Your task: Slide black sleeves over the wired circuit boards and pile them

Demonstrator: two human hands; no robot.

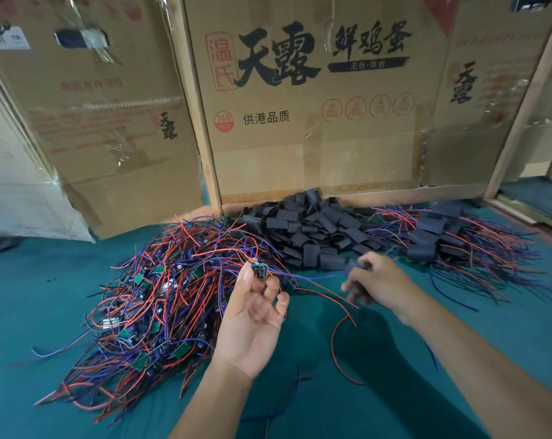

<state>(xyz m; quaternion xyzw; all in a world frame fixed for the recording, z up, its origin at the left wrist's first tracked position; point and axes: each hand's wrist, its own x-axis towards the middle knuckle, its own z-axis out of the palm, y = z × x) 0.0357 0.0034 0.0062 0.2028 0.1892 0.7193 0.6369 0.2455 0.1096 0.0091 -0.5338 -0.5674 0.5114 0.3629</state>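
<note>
My left hand (252, 312) is raised palm-up and pinches a small wired circuit board (260, 269) between thumb and forefinger; its red and blue wires trail to the right. My right hand (376, 282) is blurred and holds a black sleeve (352, 267) just right of the board. A big tangle of bare wired boards (160, 299) lies at the left. A heap of loose black sleeves (312, 229) sits behind the hands. Sleeved boards with wires lie piled (442, 239) at the right.
The work surface is a green cloth (395, 359). Cardboard boxes (300, 106) with wooden framing stand upright along the back edge. One loose red wire (339, 350) curls on the cloth in front of my hands.
</note>
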